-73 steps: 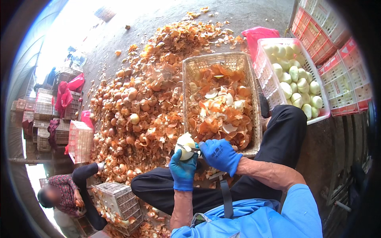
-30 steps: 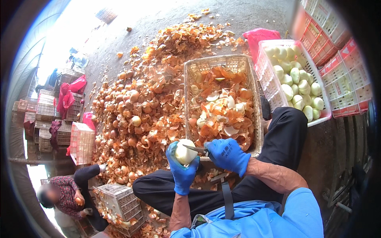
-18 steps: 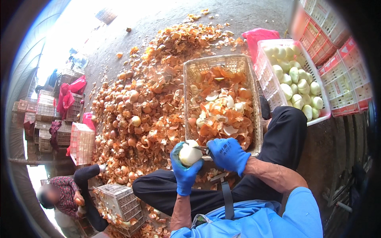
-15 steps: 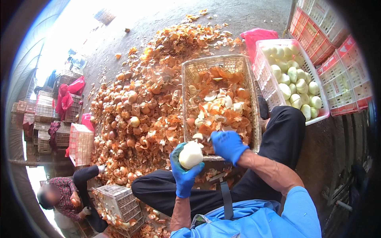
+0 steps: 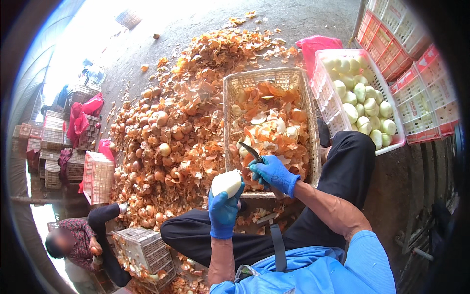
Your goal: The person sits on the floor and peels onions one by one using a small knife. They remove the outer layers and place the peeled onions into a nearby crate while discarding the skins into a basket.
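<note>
A peeled white onion [image 5: 226, 183] rests in my left hand [image 5: 223, 211], whose blue-gloved fingers wrap it from below. Just to its right, my right hand [image 5: 275, 174], gloved in blue too, grips a small knife [image 5: 251, 151] with a dark blade pointing up and left, apart from the onion. Both hands are over the near edge of a tan plastic crate [image 5: 317, 147] that holds orange onion skins [image 5: 289, 159] and pale onion pieces.
Unpeeled onions [image 5: 161, 117] and loose skins spread across the floor at left. A white crate [image 5: 329, 110] of peeled onions stands at right, beside stacked red and white crates [image 5: 384, 46]. At lower left another person [image 5: 81, 240] sits by a crate [image 5: 147, 250], an onion in hand.
My left hand has turned the onion and shifted slightly left. My right hand has moved a little down, and the knife blade, blurred before, now shows clearly pointing away.
</note>
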Available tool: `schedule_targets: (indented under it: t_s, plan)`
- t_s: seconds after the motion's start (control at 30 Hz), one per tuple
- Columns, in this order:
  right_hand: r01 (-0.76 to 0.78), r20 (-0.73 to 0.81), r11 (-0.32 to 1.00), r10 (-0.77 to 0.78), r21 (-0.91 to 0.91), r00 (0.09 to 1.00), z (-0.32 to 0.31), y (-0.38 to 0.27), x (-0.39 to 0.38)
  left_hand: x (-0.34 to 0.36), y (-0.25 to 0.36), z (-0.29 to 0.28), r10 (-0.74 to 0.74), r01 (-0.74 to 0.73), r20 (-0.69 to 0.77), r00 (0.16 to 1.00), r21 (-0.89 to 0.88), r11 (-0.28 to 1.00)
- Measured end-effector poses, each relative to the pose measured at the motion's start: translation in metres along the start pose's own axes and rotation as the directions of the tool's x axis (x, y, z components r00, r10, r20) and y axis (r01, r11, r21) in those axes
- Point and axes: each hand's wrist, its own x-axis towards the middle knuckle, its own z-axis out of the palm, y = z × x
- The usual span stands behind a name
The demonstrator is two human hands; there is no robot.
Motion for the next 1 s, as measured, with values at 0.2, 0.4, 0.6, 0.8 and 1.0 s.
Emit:
schedule_targets:
  t_s: [0.2, 0.4, 0.6, 0.8, 1.0]
  plan:
    - [0.272, -0.189, 0.861, -0.38, -0.429, 0.905, 0.003, -0.015, -0.01, 0.002, -0.004, -0.018, -0.188, 0.176, -0.009, 0.982, -0.318, 0.932]
    - [0.315, -0.257, 0.887, -0.409, -0.338, 0.875, -0.011, -0.015, 0.007, 0.003, -0.005, -0.017, -0.251, 0.248, 0.058, 0.966, -0.478, 0.843]
    - [0.088, -0.04, 0.984, -0.096, -0.155, 0.995, -0.01, 0.005, 0.015, -0.005, 0.013, 0.004, -0.14, 0.116, -0.013, 0.99, 0.638, 0.762]
    - [-0.012, 0.169, 1.0, 0.016, -0.023, 0.986, 0.016, 0.013, -0.002, -0.003, 0.021, 0.022, -0.08, 0.003, 0.063, 0.995, 0.766, 0.643]
    - [0.149, 0.192, 0.958, -0.199, 0.246, 0.961, 0.021, 0.041, -0.003, -0.001, -0.015, 0.017, 0.182, -0.108, -0.057, 0.982, 0.622, 0.776]
